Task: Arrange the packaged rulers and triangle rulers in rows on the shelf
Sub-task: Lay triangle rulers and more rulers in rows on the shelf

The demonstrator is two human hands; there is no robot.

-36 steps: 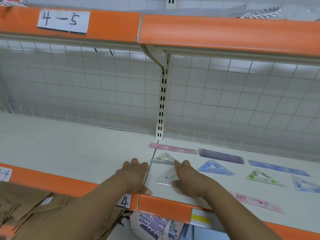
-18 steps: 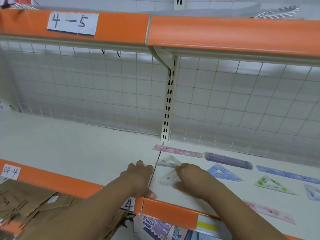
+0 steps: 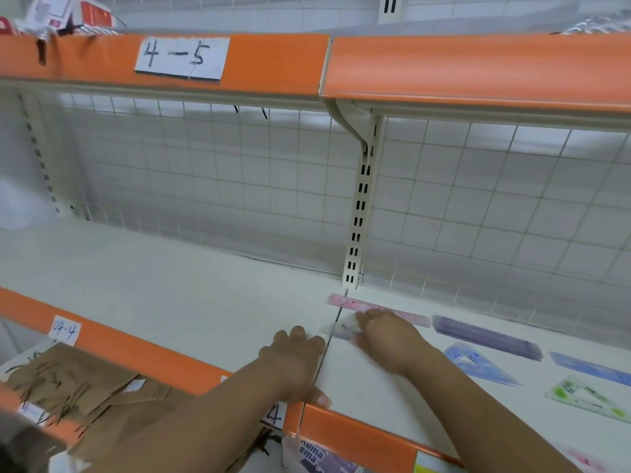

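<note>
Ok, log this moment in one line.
left hand flat on shelf | right hand on clear triangle ruler, grip unclear | pink ruler just behind

1. The right hand [image 3: 389, 339] is covering most of a clear triangle ruler [image 3: 341, 331]. Only a blurred corner is showing, and whether the fingers are pinching it cannot be told.
2. Its fingertips are hiding part of the pink ruler [image 3: 343, 301].
3. The blue ruler [image 3: 587, 368] and green triangle ruler [image 3: 580, 397] are running off the right edge.
4. The wrist of the left hand [image 3: 293, 360] is hiding part of a shelf label [image 3: 275, 417].
5. Print on the packages is blurring beyond reading.
</note>
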